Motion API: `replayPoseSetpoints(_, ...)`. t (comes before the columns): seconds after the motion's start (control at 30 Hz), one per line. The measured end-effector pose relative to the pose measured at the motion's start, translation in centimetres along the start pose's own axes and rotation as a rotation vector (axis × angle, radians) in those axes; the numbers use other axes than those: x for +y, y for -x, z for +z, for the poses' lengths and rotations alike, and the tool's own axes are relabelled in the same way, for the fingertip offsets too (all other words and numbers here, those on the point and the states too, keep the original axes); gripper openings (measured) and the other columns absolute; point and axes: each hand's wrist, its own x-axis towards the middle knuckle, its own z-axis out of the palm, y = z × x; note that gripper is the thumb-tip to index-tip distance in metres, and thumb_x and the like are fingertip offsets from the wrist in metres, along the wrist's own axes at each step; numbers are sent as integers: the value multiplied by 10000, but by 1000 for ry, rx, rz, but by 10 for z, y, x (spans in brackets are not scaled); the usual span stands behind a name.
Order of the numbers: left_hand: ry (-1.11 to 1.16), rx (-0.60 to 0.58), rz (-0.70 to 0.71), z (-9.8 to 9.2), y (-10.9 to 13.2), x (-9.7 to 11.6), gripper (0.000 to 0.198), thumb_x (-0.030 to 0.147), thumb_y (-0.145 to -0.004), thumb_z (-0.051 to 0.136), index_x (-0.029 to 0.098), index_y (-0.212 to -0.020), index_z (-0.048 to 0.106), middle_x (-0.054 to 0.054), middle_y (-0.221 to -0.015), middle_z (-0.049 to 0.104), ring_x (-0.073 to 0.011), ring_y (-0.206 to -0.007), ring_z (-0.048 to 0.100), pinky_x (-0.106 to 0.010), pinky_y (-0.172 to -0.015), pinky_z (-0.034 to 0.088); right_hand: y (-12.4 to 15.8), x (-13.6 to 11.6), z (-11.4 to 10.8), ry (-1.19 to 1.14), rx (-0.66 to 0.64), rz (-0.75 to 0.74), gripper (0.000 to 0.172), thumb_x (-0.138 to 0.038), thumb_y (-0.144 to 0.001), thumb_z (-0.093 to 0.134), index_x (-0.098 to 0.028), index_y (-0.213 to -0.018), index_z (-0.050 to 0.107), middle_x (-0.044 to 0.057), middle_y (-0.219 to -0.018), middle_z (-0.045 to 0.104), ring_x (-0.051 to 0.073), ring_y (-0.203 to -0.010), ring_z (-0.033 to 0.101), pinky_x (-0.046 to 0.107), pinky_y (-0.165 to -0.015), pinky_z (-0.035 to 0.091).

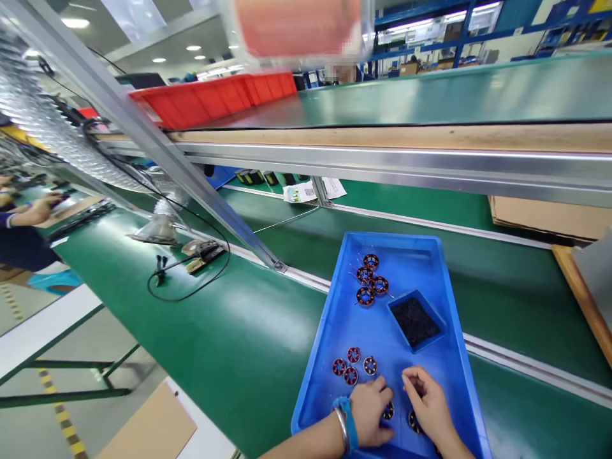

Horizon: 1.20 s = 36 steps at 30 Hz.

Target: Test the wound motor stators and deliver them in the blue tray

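My left hand (370, 411), with a silver bangle and a blue band at the wrist, is low in the blue tray. Its fingers curl round a small wound motor stator (388, 411), partly hidden by them. Beside it, my right hand (429, 401) is closed with thumb and fingertips pinched together; whatever is between them is too small to make out. Another stator (414, 421) lies partly under my right hand. Just beyond my left hand are several small stators with red-and-black rings (350, 375) and one paler stator (370, 365).
The blue tray (313, 363) rests across the green bench. Inside are several copper-wound stators (365, 296) and a small blue box (442, 326) of fine black pieces. A metal upright (205, 185) and shelf rail (382, 167) cross ahead. A co-worker's hand (45, 205) shows far left.
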Motion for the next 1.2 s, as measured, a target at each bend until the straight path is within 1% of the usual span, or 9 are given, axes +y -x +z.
replayPoseSetpoints(0.1,-8,18,-1,1,-3,0,456,435,-684,667,202,-1054,538,-78,-1106,544,-268,-921,590,-399,-795,534,1,-1,0,-15,12,16,325,-475,-837,544,-157,-846,611,54,-762,635,185,-716,621,292,-696,509)
replayPoseSetpoints(0.23,52,51,-34,6,-4,-4,426,357,-642,709,186,-1004,564,-84,-1081,560,-258,-905,590,-377,-811,514,3,-8,-1,-61,39,13,353,-502,-805,580,-151,-814,619,51,-729,630,178,-671,618,294,-670,521)
replayPoseSetpoints(0.37,313,240,-104,11,-4,-6,329,300,-634,720,163,-895,574,-67,-935,599,-222,-849,578,-331,-785,485,4,-19,-1,-150,110,44,392,-546,-742,633,-155,-759,613,43,-685,622,174,-616,608,303,-633,519)
replayPoseSetpoints(0.43,471,317,-134,15,-4,-5,315,235,-635,705,155,-909,572,-55,-901,611,-197,-818,571,-303,-740,478,4,-20,1,-211,135,74,422,-573,-699,662,-156,-737,608,37,-652,614,172,-583,599,297,-594,505)
replayPoseSetpoints(0.57,666,361,-117,23,-5,0,351,126,-623,672,157,-963,590,-41,-913,619,-170,-806,562,-260,-673,470,4,-17,13,-307,140,107,453,-593,-653,694,-152,-715,609,29,-615,606,160,-544,583,274,-540,465)
replayPoseSetpoints(0.7,697,366,-6,23,1,7,317,88,-620,661,162,-924,616,-31,-891,614,-167,-824,558,-246,-664,472,7,-18,23,-354,157,95,468,-603,-626,711,-152,-698,606,15,-590,594,139,-521,551,264,-540,449)
replayPoseSetpoints(0.83,704,336,76,17,9,11,346,113,-659,654,160,-1000,618,-54,-957,603,-179,-864,568,-255,-672,494,10,-23,22,-360,149,131,486,-610,-587,733,-155,-687,594,3,-593,589,124,-512,538,257,-543,441)
replayPoseSetpoints(1.03,687,341,105,16,7,5,315,143,-701,649,158,-1013,613,-58,-953,604,-186,-888,572,-265,-690,513,10,-22,15,-288,85,142,457,-602,-636,693,-160,-694,591,2,-600,599,116,-507,532,257,-538,434)
replayPoseSetpoints(1.2,672,401,135,19,12,1,308,231,-768,629,146,-1062,586,-74,-985,600,-188,-871,583,-308,-703,535,11,-27,13,-253,103,144,372,-543,-662,680,-178,-678,605,-19,-537,572,106,-494,503,257,-545,426)
